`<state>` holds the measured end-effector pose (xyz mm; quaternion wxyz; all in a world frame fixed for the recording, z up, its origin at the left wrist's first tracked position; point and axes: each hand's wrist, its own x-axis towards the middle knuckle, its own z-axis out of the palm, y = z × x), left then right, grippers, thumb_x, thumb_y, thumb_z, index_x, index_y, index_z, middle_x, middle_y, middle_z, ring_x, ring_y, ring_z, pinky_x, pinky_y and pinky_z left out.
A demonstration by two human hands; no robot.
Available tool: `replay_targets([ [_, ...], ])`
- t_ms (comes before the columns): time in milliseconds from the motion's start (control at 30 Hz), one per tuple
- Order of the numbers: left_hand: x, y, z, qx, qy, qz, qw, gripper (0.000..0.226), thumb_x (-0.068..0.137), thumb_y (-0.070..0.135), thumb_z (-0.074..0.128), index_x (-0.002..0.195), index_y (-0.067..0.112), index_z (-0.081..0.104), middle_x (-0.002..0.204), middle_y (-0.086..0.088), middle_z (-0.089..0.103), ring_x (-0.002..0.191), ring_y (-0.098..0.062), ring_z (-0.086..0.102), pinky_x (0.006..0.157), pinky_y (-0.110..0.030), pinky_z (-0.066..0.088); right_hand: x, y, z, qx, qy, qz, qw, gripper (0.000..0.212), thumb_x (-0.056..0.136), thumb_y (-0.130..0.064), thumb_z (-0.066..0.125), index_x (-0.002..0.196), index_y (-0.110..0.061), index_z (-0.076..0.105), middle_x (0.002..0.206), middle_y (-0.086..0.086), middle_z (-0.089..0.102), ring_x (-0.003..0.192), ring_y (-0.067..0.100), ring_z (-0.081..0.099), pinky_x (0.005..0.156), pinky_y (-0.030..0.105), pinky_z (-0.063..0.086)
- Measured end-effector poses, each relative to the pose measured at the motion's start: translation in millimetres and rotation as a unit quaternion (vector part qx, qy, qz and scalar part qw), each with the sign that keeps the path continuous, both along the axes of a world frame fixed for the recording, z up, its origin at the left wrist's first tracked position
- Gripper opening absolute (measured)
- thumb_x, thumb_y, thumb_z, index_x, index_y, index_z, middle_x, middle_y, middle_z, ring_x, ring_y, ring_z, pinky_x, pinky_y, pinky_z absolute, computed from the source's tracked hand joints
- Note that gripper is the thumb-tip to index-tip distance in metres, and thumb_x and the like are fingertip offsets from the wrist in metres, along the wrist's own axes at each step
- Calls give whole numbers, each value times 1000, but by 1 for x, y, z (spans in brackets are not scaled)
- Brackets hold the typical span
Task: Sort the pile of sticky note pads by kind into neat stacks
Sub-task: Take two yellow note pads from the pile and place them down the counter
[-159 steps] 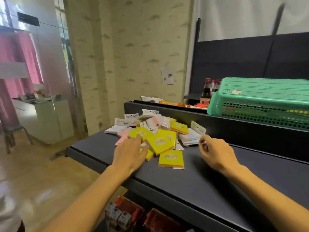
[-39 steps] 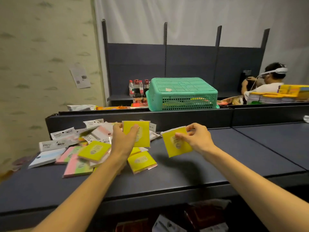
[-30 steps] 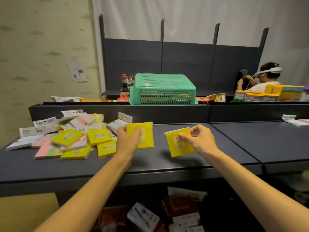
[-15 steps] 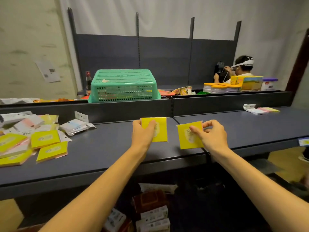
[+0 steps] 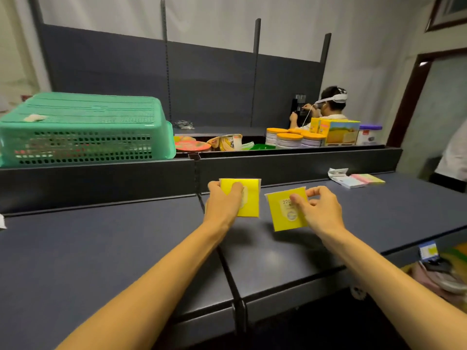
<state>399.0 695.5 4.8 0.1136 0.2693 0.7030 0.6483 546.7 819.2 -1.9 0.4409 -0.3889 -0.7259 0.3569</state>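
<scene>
My left hand [image 5: 223, 201] grips a yellow sticky note pad [image 5: 250, 198], held just above the dark shelf top [image 5: 126, 248] near the seam between two panels. My right hand [image 5: 317, 210] pinches a second yellow pad [image 5: 280, 213] with a round label, tilted and lifted over the right panel. A pastel pad set in pink, green and blue [image 5: 358, 180] lies at the far right by the back ledge. The mixed pile is out of view to the left.
An upturned green plastic basket [image 5: 83, 130] sits on the raised ledge at left. Tins [image 5: 288, 140] and a yellow box [image 5: 338, 132] stand behind the ledge. A person with a white headset [image 5: 331, 107] sits beyond. Another person's white sleeve [image 5: 454, 152] shows at right.
My view and both hands have swung right, away from the pile, each hand still carrying its yellow pad. The pile has left the frame and the right panel has come into view.
</scene>
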Motion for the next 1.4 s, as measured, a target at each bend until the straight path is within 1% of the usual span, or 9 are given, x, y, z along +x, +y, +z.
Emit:
replay_targets([
  [100,-3,42,3,-1,11,-11,1000,23,93,30,51,105,15,39,77,5,50,76,-16,52,70,-32,42,-4,43,-3,-4,1,1,1000,32,80,-36,74,90,-13,53,87,10,63,81,25,61,67,33,47],
  [400,14,164,4,-29,25,12,999,24,95,34,44,109,15,37,82,3,50,79,-19,51,75,-33,42,14,175,-15,-35,5,6,999,32,74,-39,79,84,-18,56,88,9,67,82,24,65,69,33,50],
  [567,43,230,4,-35,33,55,997,22,99,33,38,111,15,36,83,5,50,71,-8,49,69,-30,39,38,267,-11,-81,47,5,996,35,73,-38,80,89,-12,62,98,8,67,89,24,63,69,32,50],
  [800,86,292,1,-61,5,124,990,29,100,33,34,119,11,36,103,-7,55,87,-21,54,75,-33,40,51,362,-5,-107,-22,58,992,39,72,-42,80,89,-10,66,98,10,66,86,24,58,69,33,42],
  [933,101,306,-5,-82,12,151,985,21,101,31,33,110,13,35,90,-3,53,78,-16,51,72,-31,38,31,367,-11,-131,-54,124,982,33,72,-42,79,77,-11,69,83,8,69,81,26,63,68,37,52],
  [1033,100,307,-2,-83,18,174,981,17,101,29,32,106,13,34,81,3,50,70,-10,48,62,-31,39,13,364,-15,-84,-96,151,980,39,71,-47,78,68,-10,67,78,9,70,78,30,65,70,46,56],
  [1133,94,303,2,-80,16,191,978,17,101,29,31,107,13,34,82,3,50,70,-8,49,56,-25,38,2,364,-13,-18,-140,157,977,39,75,-50,74,69,-15,58,84,7,65,88,30,61,70,37,49],
  [1267,83,298,2,-98,16,193,976,18,100,29,32,109,13,35,89,0,54,76,-13,53,62,-28,39,-2,359,-10,83,-250,139,955,46,81,-58,63,91,-13,59,99,9,64,97,30,59,70,33,41],
  [1400,72,298,-2,-117,14,170,978,20,100,31,33,110,14,34,106,-8,55,92,-23,56,78,-33,42,-7,355,-12,157,-313,139,926,42,87,-56,56,90,-14,55,108,11,62,102,32,57,74,36,43],
])
